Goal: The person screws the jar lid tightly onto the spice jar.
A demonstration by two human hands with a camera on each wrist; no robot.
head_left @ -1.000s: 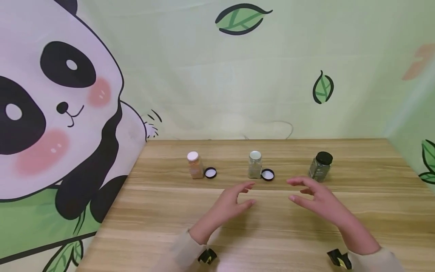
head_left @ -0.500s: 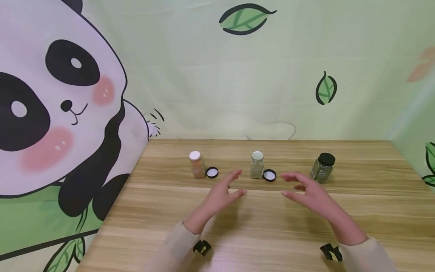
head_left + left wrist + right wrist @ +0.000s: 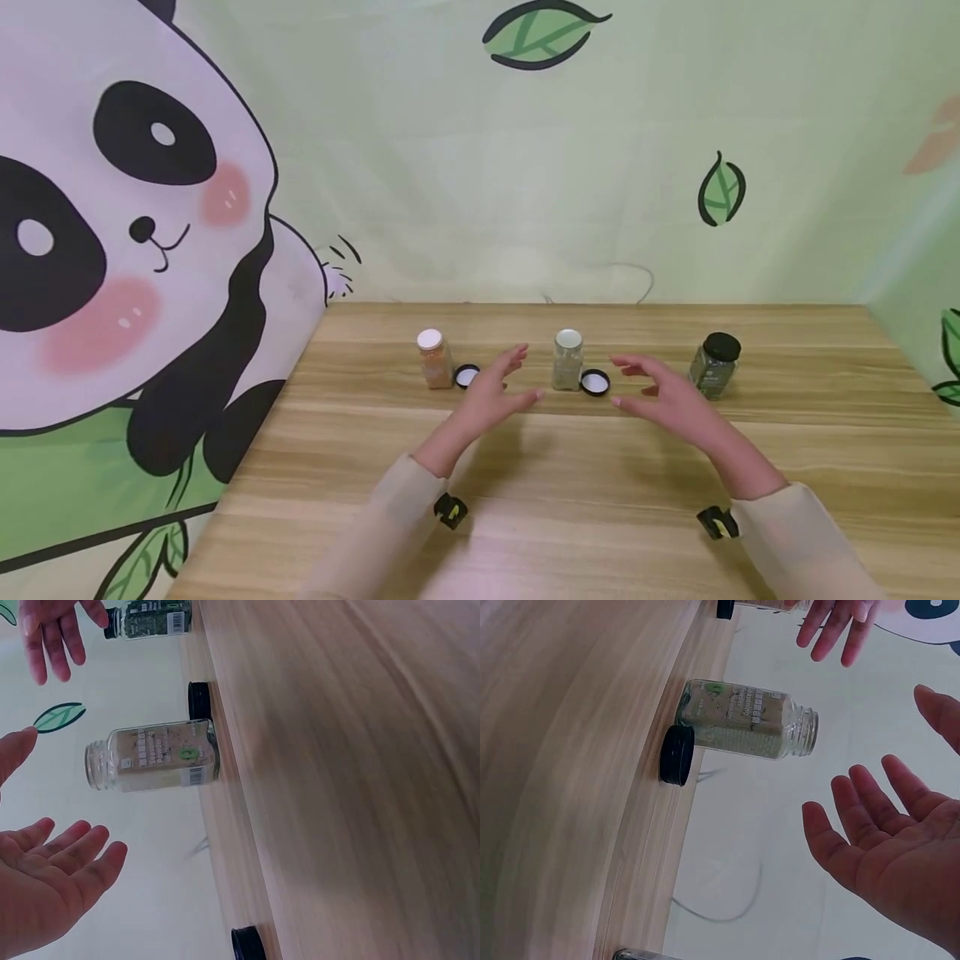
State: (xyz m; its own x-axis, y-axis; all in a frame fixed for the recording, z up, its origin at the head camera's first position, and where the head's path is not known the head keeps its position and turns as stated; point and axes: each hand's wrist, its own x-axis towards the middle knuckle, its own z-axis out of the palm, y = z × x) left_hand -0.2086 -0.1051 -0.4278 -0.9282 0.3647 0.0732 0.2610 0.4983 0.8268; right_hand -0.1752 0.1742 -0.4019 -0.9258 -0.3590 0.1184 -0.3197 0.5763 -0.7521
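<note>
A clear glass spice jar (image 3: pixel 567 361) with a label and a bare threaded neck (image 3: pixel 804 731) stands upright mid-table. Its black lid (image 3: pixel 596 382) lies right beside it, white inside facing up. To the jar's left hovers my left hand (image 3: pixel 491 396), fingers spread and holding nothing. My right hand (image 3: pixel 667 398) hovers on the other side, thumb and fingers apart, in front of the jar with the black cap (image 3: pixel 715 367). Both palms face the middle jar, with a gap on each side. In the left wrist view, the left fingers (image 3: pixel 90 862) are loosely extended.
On the left stands an orange-filled jar (image 3: pixel 435 358) with a white top, and another black lid (image 3: pixel 467 376) lies beside it, partly behind my left hand. The wooden table (image 3: pixel 555 517) ends at a panda-printed backdrop (image 3: pixel 450 167).
Both hands have moved forward over the table toward the middle jar. The right hand has also shifted left, away from the black-capped jar. The jars and lids stay in place.
</note>
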